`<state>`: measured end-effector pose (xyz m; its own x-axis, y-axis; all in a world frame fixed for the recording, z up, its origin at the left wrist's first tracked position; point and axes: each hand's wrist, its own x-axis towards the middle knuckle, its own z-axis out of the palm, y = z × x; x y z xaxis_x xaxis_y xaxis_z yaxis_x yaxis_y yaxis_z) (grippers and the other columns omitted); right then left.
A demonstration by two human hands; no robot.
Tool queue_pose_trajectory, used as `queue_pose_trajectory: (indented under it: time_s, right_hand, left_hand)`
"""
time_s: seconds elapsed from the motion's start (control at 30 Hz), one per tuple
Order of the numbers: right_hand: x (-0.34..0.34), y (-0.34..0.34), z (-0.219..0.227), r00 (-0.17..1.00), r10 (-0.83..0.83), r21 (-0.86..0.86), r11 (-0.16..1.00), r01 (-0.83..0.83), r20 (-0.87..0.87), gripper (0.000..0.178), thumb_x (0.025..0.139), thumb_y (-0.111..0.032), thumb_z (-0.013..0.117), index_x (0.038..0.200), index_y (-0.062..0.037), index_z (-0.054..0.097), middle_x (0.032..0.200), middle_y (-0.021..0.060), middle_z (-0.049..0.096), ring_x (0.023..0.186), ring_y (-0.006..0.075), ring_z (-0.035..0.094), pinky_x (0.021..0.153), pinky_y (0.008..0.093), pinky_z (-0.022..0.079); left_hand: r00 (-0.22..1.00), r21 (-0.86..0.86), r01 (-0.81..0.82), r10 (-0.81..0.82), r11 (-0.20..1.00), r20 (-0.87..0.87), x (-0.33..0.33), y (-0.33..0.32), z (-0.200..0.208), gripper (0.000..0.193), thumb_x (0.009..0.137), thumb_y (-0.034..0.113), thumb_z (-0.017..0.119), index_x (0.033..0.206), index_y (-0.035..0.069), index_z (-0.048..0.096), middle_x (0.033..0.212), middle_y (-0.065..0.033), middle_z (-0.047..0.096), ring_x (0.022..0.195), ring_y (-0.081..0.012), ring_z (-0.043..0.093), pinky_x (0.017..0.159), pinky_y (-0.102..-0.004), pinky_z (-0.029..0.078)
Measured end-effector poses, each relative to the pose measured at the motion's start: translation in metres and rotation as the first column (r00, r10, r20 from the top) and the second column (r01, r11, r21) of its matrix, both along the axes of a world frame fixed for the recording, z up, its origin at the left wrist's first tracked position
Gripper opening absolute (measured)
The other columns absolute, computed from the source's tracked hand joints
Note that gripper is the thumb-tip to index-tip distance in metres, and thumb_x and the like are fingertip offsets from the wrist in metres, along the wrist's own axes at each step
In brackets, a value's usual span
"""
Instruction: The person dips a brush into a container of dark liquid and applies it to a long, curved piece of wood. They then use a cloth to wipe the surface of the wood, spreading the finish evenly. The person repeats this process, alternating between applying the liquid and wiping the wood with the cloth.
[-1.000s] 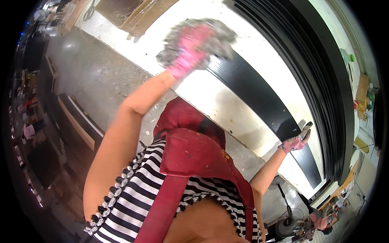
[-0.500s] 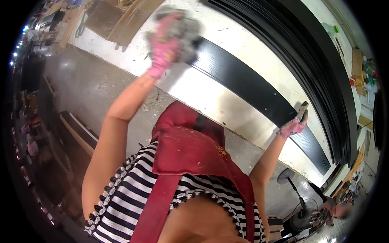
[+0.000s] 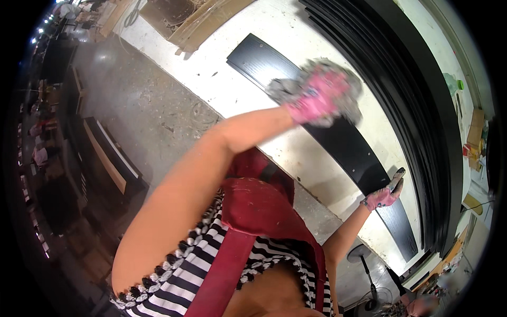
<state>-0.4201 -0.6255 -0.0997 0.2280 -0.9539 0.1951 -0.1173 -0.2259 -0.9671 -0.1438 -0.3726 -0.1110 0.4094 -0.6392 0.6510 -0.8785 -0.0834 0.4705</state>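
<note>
A long black board [image 3: 364,161] with a fine grain and small holes lies flat across the white tabletop. My left hand [image 3: 321,95], in a pink glove, presses a bunched grey rag [image 3: 353,108] onto the middle of the board. Its fingers are closed into the rag, blurred a little by motion. Toward the board's right end, my right hand [image 3: 383,195], in a stained pink glove, lies across the surface. Its fingers stretch over to the far edge.
Beyond the board, a tall stack of black strips [image 3: 422,116] runs along the table [image 3: 206,79]. An open cardboard box [image 3: 211,26] sits at the far left. A green-capped bottle [image 3: 453,83] stands past the stack. At lower right is a floor fan [image 3: 364,264].
My left hand has swept the rag right along the board, from its left end to the middle. My right hand stays on the board, and the view has shifted slightly.
</note>
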Motion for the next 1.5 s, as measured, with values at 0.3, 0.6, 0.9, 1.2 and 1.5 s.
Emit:
queue_pose_trajectory:
  time_s: [0.3,0.6,0.9,1.2,1.5]
  right_hand:
    - [0.007,0.005,0.006,1.000,0.018,0.013,1.000,-0.019,0.018,0.038,0.096,-0.014,0.063,0.126,0.0082,0.058,0.128,0.0212,0.061,0.111,0.0268,0.064,0.101,0.0333,0.047]
    - [0.001,0.002,-0.001,0.997,-0.073,0.028,0.997,0.072,0.022,0.035,0.094,-0.010,0.064,0.123,0.0093,0.059,0.125,0.0189,0.061,0.109,0.0248,0.063,0.100,0.0328,0.047]
    - [-0.001,-0.004,-0.006,0.999,0.050,0.024,0.998,-0.051,0.020,0.041,0.096,-0.017,0.063,0.127,0.0093,0.057,0.130,0.0215,0.060,0.116,0.0259,0.062,0.102,0.0339,0.047]
    - [-0.005,-0.008,-0.008,1.000,0.016,0.075,0.997,-0.017,0.023,0.040,0.097,-0.016,0.062,0.127,0.0095,0.058,0.126,0.0214,0.063,0.114,0.0259,0.063,0.102,0.0321,0.046]
    - [0.012,0.020,0.024,0.908,-0.150,-0.253,0.966,0.051,-0.391,0.047,0.092,-0.033,0.067,0.122,0.0031,0.065,0.118,0.0201,0.066,0.106,0.0287,0.062,0.096,0.0383,0.047]
  left_hand:
    - [0.729,0.444,-0.596,0.683,0.669,-0.050,0.142,0.163,-0.006,0.055,0.083,0.028,0.065,0.136,0.020,0.056,0.151,-0.0036,0.046,0.133,-0.0261,0.048,0.114,-0.0390,0.032]
    - [0.641,0.291,-0.610,0.675,0.737,-0.364,0.174,0.214,0.029,0.056,0.074,0.003,0.058,0.130,0.006,0.059,0.126,-0.0189,0.062,0.117,-0.0313,0.059,0.104,-0.0338,0.044]
    - [0.949,0.197,0.152,-0.088,0.969,-0.303,-0.022,0.055,0.039,0.050,0.093,0.029,0.047,0.135,0.003,0.054,0.141,-0.0151,0.051,0.136,-0.0296,0.043,0.115,-0.0432,0.029]
    - [0.927,0.330,-0.208,0.293,0.921,-0.234,0.063,0.154,0.024,0.068,0.086,0.000,0.056,0.149,0.017,0.038,0.159,-0.0053,0.030,0.145,-0.0271,0.030,0.122,-0.0414,0.024]
    - [0.775,0.319,-0.575,0.626,0.753,-0.082,0.124,0.199,0.019,0.051,0.076,0.016,0.067,0.127,0.010,0.061,0.120,-0.0184,0.064,0.114,-0.0378,0.058,0.103,-0.0437,0.043]
